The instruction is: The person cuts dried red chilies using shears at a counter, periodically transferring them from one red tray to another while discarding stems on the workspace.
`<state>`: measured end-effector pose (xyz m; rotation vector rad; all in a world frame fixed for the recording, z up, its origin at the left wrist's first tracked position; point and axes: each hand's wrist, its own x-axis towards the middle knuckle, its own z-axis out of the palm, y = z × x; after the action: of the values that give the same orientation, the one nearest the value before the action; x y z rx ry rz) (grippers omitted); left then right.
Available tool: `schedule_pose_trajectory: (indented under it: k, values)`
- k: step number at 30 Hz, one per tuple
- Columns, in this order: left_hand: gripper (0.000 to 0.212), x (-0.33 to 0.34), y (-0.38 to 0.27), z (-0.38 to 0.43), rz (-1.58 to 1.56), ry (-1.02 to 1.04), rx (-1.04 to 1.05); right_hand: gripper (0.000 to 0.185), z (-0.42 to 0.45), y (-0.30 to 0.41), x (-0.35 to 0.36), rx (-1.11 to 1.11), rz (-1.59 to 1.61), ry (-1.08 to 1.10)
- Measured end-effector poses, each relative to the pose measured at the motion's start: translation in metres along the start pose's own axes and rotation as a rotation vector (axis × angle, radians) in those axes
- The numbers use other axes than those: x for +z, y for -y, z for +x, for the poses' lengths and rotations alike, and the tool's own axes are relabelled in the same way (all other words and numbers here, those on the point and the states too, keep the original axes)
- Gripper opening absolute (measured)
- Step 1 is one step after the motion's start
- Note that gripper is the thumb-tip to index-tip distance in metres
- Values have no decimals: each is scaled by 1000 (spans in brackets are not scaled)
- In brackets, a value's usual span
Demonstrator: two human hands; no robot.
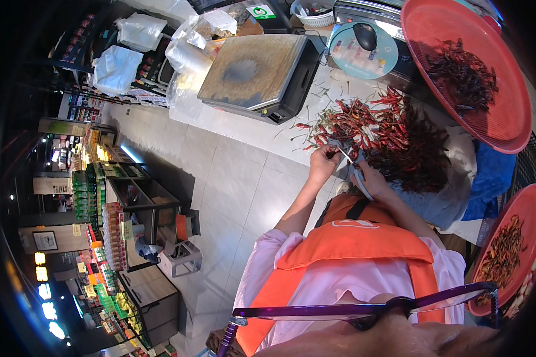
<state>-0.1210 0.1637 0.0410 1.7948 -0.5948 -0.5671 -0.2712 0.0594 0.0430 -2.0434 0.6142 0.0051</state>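
Note:
A heap of dried red chillies point(377, 127) with stems lies on the white counter point(187, 109) in front of me. At the heap's near left edge, my left hand point(325, 161) has its fingers bent; something small may be pinched between them, but it is too small to tell. Close to its right, my right hand point(373, 179) is closed on the grey handle of a pair of scissors point(361, 183), whose blades point toward my left fingers. Darker chillies point(422, 154) spread at the heap's right side, partly on a clear plastic sheet.
Beyond the heap stands a scale with a worn metal plate point(254, 71). A computer mouse point(365, 36) rests on a round pad point(348, 58). Red baskets of chillies stand at upper right point(509, 102) and lower right point(482, 272). A blue bag point(491, 180) lies between them. Shop shelves point(134, 192) stand left.

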Motion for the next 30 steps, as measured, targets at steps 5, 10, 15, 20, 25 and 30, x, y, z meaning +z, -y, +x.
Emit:
schedule_pose_trajectory:
  k: [5, 10, 15, 20, 25, 30]
  values:
    - [14, -3, -5, -5, 265, -32, 71, 27, 4, -6, 9, -3, 151, 52]
    - [17, -8, 13, -3, 362, 41, 30, 27, 7, -15, 12, -51, 63, 114]
    - [24, -13, 28, 18, 356, -123, 40, 25, 9, -28, 18, -5, 211, 59]
    - [20, -27, 27, 54, 899, -153, 350, 23, 13, -62, 32, 7, 332, 9]
    - [17, -30, 17, 69, 1003, -1, 154, 22, 3, -41, 15, 103, 441, 13]
    - [9, -36, 21, 60, -126, 18, -179, 25, -3, -24, 0, 208, 658, 147]
